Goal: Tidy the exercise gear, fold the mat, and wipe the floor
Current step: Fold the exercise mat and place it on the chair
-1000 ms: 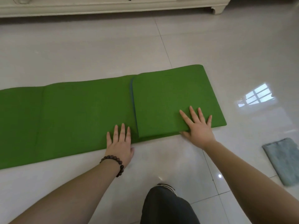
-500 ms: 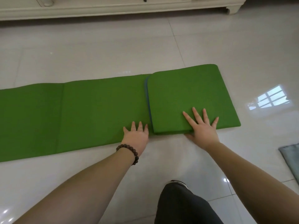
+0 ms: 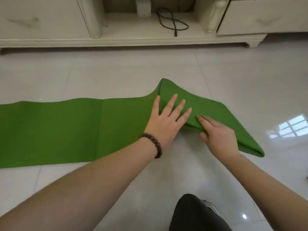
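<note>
While the folded end of the green mat (image 3: 208, 110) rose off the floor (image 3: 116, 77), your left hand (image 3: 166, 120) lay flat on it, fingers spread, and your right hand (image 3: 218, 135) gripped its near edge.

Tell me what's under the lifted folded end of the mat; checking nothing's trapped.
Under the raised folded section only shadow and floor tile show near its front edge. The right hand grips that edge; farther underneath is covered.

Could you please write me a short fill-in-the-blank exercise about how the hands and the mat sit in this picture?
1. The mat on the floor is coloured ____.
2. The beaded bracelet sits on the ____ wrist.
3. The left hand lies with ____ fingers on the mat's folded part.
4. The black cable lies in the ____ beyond the mat.

Missing words: green; left; straight; cabinet
</note>
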Motion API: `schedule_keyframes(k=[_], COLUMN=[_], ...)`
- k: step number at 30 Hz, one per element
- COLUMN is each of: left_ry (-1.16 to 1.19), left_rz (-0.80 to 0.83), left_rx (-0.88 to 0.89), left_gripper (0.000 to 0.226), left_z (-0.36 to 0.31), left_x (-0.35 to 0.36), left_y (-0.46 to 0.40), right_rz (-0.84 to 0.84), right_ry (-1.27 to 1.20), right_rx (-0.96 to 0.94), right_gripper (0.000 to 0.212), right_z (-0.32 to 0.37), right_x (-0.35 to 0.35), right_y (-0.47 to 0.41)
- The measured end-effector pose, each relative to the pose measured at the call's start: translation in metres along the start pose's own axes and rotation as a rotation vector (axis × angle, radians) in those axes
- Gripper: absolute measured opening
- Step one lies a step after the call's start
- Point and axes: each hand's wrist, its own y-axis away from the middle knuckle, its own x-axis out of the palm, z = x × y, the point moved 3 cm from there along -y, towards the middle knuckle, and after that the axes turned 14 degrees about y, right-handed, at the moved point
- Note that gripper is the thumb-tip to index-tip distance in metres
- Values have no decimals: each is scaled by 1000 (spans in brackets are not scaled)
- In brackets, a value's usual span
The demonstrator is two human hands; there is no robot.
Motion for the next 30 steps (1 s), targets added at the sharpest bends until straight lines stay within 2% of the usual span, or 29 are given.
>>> schedule_keyframes(k=[5, 7, 9, 11, 13, 15, 17, 22, 25, 27, 30], left_ry=[-70, -99, -85, -60, -62, -87, -131, -165, -229, -283, -266], left_rz=[83, 111, 73, -26, -51, -25, 31, -135, -176, -98, 291], left_rx=[-104, -137, -163, -165, -207, -299, -362, -407, -479, -682, -1009], left_gripper=[59, 58, 59, 63, 62, 59, 61, 60, 61, 72, 101], left_z=[63, 86, 113, 144, 179, 214, 250, 346, 386, 406, 413], left_x=[-51, -69, -84, -98, -110, -121, -127, -135, -129, -116, -72], left_y=[25, 43, 65, 88, 112, 136, 162, 233, 275, 302, 340], right_rz=[-71, -60, 20, 198, 335, 382, 324, -26, -135, -31, 340], right_ry=[-76, -100, -130, -193, -252, -261, -243, -293, -232, -164, 27], right_rx=[-92, -157, -177, -95, -14, -27, -130, -384, -466, -510, -627], right_gripper=[49, 58, 73, 82, 84, 81, 77, 62, 57, 73, 90], right_z=[67, 93, 113, 122, 128, 143, 170, 255, 314, 352, 398], right_x=[-28, -31, -29, -19, -8, -5, -7, -22, -25, -17, 8], right_y=[-24, -31, -34, -34, -37, -48, -69, -128, -140, -142, -128])
